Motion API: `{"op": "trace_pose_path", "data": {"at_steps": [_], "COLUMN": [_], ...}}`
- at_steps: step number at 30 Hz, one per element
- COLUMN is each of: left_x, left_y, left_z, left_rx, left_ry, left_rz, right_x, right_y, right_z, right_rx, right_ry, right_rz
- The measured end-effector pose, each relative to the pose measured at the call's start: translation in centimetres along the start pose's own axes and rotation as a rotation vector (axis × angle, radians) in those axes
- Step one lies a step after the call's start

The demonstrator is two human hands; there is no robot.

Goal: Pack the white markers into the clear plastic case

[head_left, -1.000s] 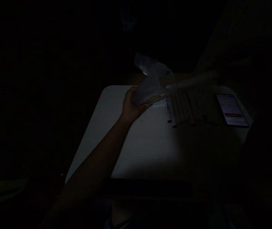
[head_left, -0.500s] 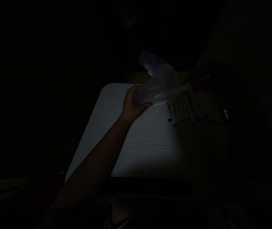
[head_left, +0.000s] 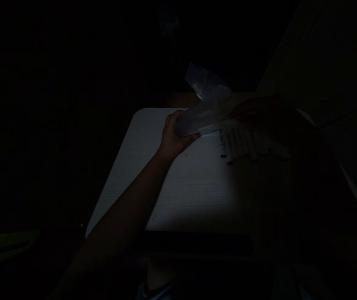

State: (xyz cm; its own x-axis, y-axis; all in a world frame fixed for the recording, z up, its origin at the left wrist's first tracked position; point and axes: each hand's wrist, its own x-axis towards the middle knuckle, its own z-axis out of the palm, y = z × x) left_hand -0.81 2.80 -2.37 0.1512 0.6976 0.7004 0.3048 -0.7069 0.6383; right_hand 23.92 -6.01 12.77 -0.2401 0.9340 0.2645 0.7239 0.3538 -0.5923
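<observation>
Super dark here, so take this with some salt. The left hand (head_left: 172, 139) is wrapped around a cloudy see-through plastic case (head_left: 194, 118), thumb along the near lower edge, holding it tilted over the far part of the white table (head_left: 128, 179). A crumpled-looking clear flap (head_left: 206, 81) sticks up behind it. The right hand (head_left: 260, 110) is mostly lost in shadow, fingertips right by the case's right end; can't tell if they're pinching something or just close to it. The hands are apart, with the case between them. As for how far along this is: I'd say partway at most. There's a pale slim shape low in the case, maybe a pen, but I can't count what's in there. A whole row of pens (head_left: 244, 143) lies loose on the table, side by side, so those aren't in the case.
</observation>
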Motion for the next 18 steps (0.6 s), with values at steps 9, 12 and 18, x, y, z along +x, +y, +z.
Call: {"op": "trace_pose_path", "data": {"at_steps": [9, 12, 18], "left_x": [0.1, 0.2, 0.3], "left_y": [-0.7, -0.6, -0.3], "left_z": [-0.1, -0.2, -0.2], "left_rx": [0.029, 0.033, 0.017], "left_ry": [-0.026, -0.033, -0.043], "left_rz": [0.05, 0.06, 0.052], "right_x": [0.0, 0.2, 0.3], "right_y": [-0.3, 0.1, 0.7], "right_z": [0.8, 1.0, 1.2], "right_rx": [0.017, -0.023, -0.078], "right_ry": [-0.055, -0.071, -0.079], "right_rz": [0.031, 0.023, -0.079]}}
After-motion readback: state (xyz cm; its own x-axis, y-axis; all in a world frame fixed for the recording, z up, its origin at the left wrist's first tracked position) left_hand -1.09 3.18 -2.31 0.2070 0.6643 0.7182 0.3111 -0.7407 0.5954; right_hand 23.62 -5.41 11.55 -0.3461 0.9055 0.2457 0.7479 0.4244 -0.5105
